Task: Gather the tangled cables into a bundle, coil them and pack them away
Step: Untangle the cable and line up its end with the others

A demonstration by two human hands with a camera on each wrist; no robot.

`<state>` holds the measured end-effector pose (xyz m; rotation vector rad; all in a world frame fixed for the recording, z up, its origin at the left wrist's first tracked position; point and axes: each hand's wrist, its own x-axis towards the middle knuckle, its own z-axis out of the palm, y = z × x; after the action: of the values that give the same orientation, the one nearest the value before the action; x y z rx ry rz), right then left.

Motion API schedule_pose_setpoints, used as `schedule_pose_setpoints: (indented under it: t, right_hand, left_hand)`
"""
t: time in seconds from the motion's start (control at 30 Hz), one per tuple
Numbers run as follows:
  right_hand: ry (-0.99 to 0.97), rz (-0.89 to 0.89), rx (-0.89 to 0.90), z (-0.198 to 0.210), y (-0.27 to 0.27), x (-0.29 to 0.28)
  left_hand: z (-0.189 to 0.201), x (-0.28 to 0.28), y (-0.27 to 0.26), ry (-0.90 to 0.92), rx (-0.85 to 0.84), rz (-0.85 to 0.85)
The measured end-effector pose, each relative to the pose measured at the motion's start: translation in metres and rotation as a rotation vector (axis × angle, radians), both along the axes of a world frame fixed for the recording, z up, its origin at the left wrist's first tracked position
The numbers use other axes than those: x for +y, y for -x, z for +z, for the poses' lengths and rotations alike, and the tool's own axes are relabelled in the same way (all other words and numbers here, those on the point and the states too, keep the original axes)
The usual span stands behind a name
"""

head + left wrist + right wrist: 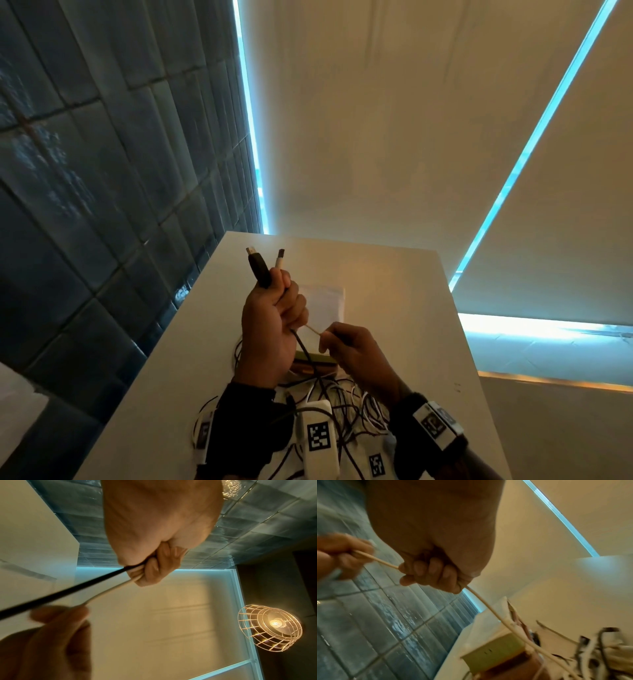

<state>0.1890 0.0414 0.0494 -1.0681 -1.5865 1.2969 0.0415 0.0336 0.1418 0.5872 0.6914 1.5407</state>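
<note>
My left hand [274, 318] is raised above the table and grips two cables near their ends. A black USB plug [257, 267] and a white plug [279, 262] stick up out of the fist. The black cable [68, 592] and the white cable [109, 592] run down from it. My right hand [346, 342] holds the white cable [489, 608] in curled fingers a short way from the left hand, and the stretch between them is taut. A tangle of black and white cables [346, 411] lies on the white table [411, 308] below both wrists.
A clear plastic bag [325, 305] lies flat on the table beyond the hands. A small green and brown box [317, 361] sits under them, also seen as the box [494, 654]. A dark tiled wall [85, 171] runs along the left; a wire-cage lamp [269, 628] hangs overhead.
</note>
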Motion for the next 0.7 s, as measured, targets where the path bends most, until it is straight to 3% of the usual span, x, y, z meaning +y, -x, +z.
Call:
schedule_pose_setpoints:
  t: [0.33, 0.4, 0.47, 0.57, 0.7]
  right_hand:
    - [0.15, -0.17, -0.176, -0.062, -0.01, 0.012]
    - [0.174, -0.267, -0.123, -0.043, -0.007, 0.014]
    - [0.181, -0.301, 0.056, -0.009, -0.001, 0.013]
    - [0.078, -0.213, 0.282, 0.04, 0.01, 0.007]
    - [-0.095, -0.082, 0.299, 0.069, 0.022, -0.009]
  left_hand:
    - [0.006, -0.001, 0.019, 0.056, 0.027, 0.021]
    - [0.003, 0.0, 0.021, 0.109, 0.043, 0.015]
    - [-0.001, 0.001, 0.021, 0.17, 0.089, 0.015]
    - [-0.006, 0.0, 0.019, 0.23, 0.199, 0.057]
    - [-0.003, -0.001, 0.011, 0.266, 0.316, 0.029]
